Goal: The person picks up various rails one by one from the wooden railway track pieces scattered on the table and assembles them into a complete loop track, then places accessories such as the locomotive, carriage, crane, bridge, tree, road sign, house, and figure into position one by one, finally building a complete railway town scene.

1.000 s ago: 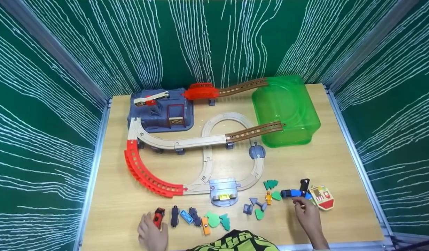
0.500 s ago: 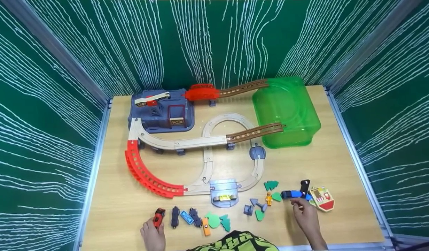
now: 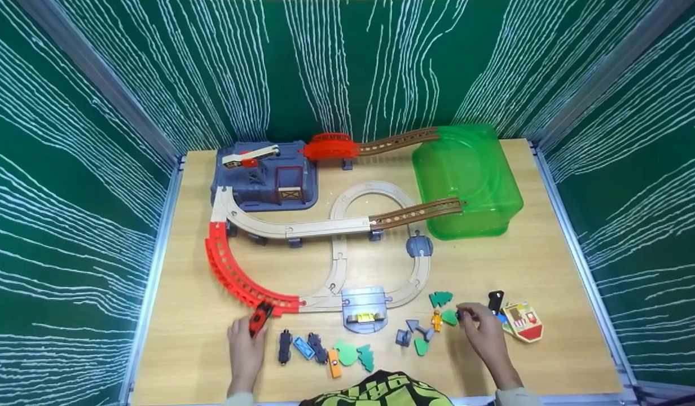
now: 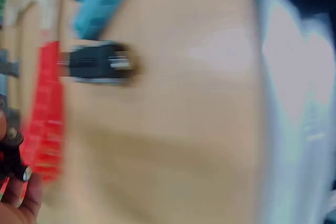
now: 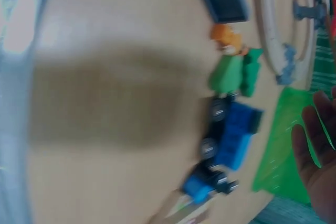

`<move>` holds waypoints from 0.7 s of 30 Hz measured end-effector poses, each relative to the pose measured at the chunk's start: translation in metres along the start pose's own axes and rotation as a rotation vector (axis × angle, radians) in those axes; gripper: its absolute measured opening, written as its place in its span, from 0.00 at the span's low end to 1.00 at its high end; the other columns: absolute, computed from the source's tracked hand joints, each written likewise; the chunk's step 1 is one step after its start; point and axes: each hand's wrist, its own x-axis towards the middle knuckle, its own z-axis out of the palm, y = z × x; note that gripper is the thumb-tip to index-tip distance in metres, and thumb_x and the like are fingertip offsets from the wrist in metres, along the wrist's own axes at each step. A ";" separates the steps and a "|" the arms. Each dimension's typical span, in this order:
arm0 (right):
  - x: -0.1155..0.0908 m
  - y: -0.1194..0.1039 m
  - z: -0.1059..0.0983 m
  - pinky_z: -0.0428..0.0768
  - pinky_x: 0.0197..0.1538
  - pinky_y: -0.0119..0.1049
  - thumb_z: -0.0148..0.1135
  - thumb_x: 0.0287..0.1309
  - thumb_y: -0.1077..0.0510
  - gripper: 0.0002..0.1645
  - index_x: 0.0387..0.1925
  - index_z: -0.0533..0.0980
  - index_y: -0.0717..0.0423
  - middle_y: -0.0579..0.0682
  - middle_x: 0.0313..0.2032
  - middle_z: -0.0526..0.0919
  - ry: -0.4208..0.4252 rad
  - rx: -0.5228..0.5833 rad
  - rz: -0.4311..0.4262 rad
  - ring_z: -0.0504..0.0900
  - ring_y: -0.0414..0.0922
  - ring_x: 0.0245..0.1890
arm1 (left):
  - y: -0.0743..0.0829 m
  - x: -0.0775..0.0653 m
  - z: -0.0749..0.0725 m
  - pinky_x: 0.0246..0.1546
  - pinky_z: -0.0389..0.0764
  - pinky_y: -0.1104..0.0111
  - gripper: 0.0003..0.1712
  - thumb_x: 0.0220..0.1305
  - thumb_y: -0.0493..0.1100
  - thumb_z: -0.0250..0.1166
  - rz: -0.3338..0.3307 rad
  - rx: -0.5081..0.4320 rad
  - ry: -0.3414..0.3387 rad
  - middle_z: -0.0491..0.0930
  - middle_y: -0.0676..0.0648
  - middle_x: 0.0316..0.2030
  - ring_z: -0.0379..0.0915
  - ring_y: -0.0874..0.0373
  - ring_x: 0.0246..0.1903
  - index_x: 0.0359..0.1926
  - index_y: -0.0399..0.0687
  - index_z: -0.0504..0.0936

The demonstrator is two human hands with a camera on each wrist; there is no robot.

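Note:
My left hand holds a red and black toy train engine above the table, by the near end of the curved red track. In the left wrist view only part of that hand shows at the lower left, with the engine's dark wheels beside its fingers. My right hand hovers over a blue toy train engine, mostly hidden beneath it in the head view. In the right wrist view the right hand has extended fingers, and the engine stands apart on its wheels.
Dark wagons, an orange block and green trees lie near the front edge. An orange figure and a shop-shaped board are at right. A track loop and green bin stand behind.
The left hand has lifted the red engine and carried it forward towards the red track. The right hand has shifted slightly left over the blue engine.

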 end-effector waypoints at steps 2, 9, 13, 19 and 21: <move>0.009 -0.009 0.002 0.74 0.29 0.26 0.55 0.46 0.73 0.12 0.32 0.79 0.59 0.47 0.30 0.80 0.007 0.036 -0.040 0.75 0.40 0.28 | 0.017 0.011 -0.004 0.44 0.67 0.57 0.23 0.50 0.38 0.65 0.070 -0.038 -0.029 0.69 0.44 0.42 0.61 0.50 0.44 0.49 0.39 0.72; 0.050 -0.057 0.014 0.76 0.37 0.29 0.56 0.47 0.73 0.13 0.33 0.79 0.57 0.47 0.32 0.80 -0.044 0.107 -0.254 0.77 0.43 0.34 | 0.084 0.046 -0.017 0.39 0.68 0.63 0.21 0.48 0.41 0.66 0.324 -0.032 -0.167 0.71 0.50 0.40 0.62 0.56 0.41 0.47 0.48 0.74; 0.073 -0.094 0.025 0.74 0.43 0.33 0.57 0.48 0.70 0.12 0.36 0.78 0.56 0.45 0.35 0.80 -0.111 0.133 -0.392 0.76 0.42 0.38 | 0.123 0.061 -0.019 0.38 0.69 0.65 0.21 0.49 0.42 0.66 0.440 -0.003 -0.276 0.71 0.53 0.41 0.63 0.58 0.41 0.47 0.51 0.74; 0.097 -0.144 0.047 0.73 0.47 0.35 0.62 0.48 0.59 0.19 0.45 0.74 0.58 0.46 0.43 0.77 -0.245 0.172 -0.611 0.73 0.42 0.45 | 0.169 0.074 -0.009 0.41 0.70 0.67 0.21 0.51 0.45 0.64 0.578 0.016 -0.434 0.71 0.55 0.42 0.62 0.60 0.41 0.48 0.50 0.73; 0.101 -0.156 0.053 0.73 0.46 0.36 0.63 0.48 0.55 0.24 0.49 0.71 0.57 0.46 0.46 0.75 -0.298 0.166 -0.637 0.72 0.43 0.46 | 0.179 0.075 -0.004 0.41 0.70 0.67 0.22 0.50 0.45 0.64 0.640 0.033 -0.453 0.71 0.54 0.41 0.61 0.60 0.41 0.48 0.49 0.73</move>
